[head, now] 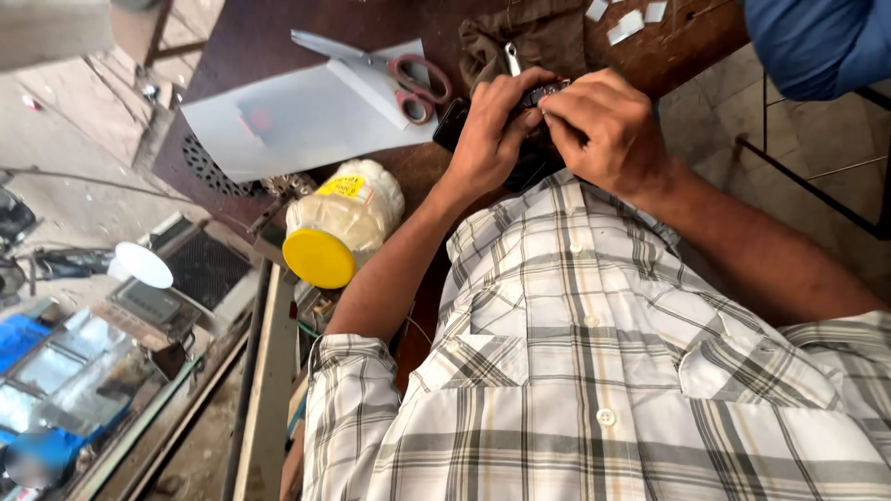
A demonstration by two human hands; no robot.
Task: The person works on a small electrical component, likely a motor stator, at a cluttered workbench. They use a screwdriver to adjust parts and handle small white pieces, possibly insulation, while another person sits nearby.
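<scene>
dark brown wood makes up the worktable (pixel 278 28) i see below me, with pale floor tiles beyond its edge. my left hand (pixel 492 130) and right hand (pixel 603 125) meet over the table just in front of my checked shirt (pixel 603 371), both curled tight around a small dark device (pixel 543 93) that they hold between them; fingers hide most of it, so i cannot tell what it is. under the hands lies a flat black slab (pixel 455 121), partly covered. a brown rag (pixel 529 37) sits just beyond, with a small metal tool (pixel 512 57) on it. left of the hands, red-handled scissors (pixel 418 83) rest on a white sheet (pixel 297 116). nearer me, a plastic jar (pixel 339 223) with a yellow lid lies on its side. someone's blue sleeve (pixel 817 42) shows at the top right.
</scene>
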